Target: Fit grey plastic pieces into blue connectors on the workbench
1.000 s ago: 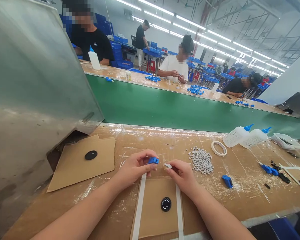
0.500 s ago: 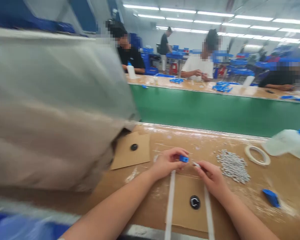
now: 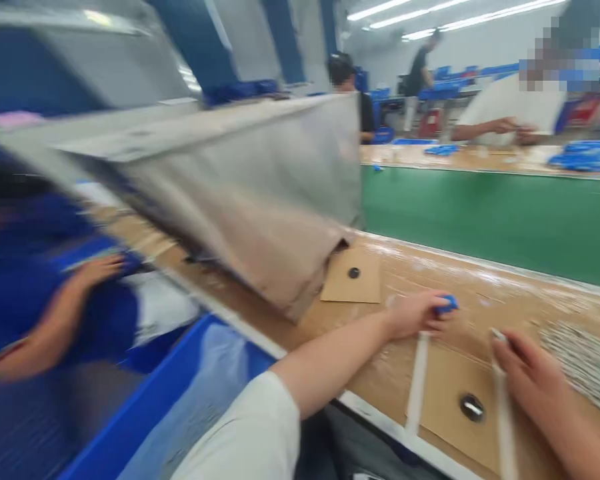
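My left hand (image 3: 417,313) is closed around a small blue plastic piece (image 3: 447,305), which sticks out at the fingertips above the table. To its right, my right hand (image 3: 535,367) pinches a small grey-white piece (image 3: 500,335) between thumb and forefinger. The two hands are apart. Below and between them a cardboard sheet (image 3: 445,400) lies between two white tape strips, with a shiny black disc (image 3: 472,407) on it. A blurred pile of small grey pieces (image 3: 580,363) lies beyond my right hand.
A second cardboard piece (image 3: 355,290) with a black disc lies by a grey-beige sheet partition (image 3: 260,200). At left, a blue bin (image 3: 180,393) holds clear plastic, and a co-worker's arm (image 3: 65,313) reaches over. Across the green divider (image 3: 480,207) other people sit with blue pieces.
My view has swung left, bringing the blue bin and the co-worker on the left into sight. Both hands still hold their pieces, now a little farther apart.
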`<state>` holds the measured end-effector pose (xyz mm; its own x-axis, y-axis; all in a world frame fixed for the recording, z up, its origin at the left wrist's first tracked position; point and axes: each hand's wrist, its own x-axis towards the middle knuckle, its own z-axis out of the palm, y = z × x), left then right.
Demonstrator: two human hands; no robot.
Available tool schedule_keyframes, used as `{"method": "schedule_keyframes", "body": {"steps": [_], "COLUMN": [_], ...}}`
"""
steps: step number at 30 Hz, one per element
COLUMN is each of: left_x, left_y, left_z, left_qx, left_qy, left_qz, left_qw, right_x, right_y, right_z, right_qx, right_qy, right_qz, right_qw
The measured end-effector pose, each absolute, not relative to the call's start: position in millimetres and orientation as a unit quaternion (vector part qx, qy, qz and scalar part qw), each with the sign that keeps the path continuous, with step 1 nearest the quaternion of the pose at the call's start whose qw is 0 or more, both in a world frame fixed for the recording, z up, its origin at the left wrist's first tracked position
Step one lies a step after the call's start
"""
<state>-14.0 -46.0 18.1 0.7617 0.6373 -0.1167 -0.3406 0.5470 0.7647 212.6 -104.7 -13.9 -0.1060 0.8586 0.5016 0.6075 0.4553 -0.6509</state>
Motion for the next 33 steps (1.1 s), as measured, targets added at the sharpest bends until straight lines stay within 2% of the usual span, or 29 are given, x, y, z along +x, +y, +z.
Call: {"method": "schedule_keyframes", "body": {"steps": [5,12,24,33], "left_x": [-24,-8,6,8], "left_y": [-47,-56,-59,-62], "left_z": [20,6,0,-1], "left_qx": [0.417,0.384,0.334,0.378], "left_qy": [0.259,0.219,0.222,0.239], "left_qz": [0.301,0.334,0.291,0.318], "left_qw": [0.817,0.832,0.868,0.836], "right_x": [206,194,185,185], "right_y": [-106,-117,-114,-116], "right_z": [-4,2,-6,-2], "right_qx": [-0.452,-0.414,-0.436,-0.432], "right_qy": [-0.777,-0.825,-0.796,-0.822], "right_qz": [0.123,0.046,0.203,0.141], "right_qw": [0.421,0.381,0.367,0.344]}}
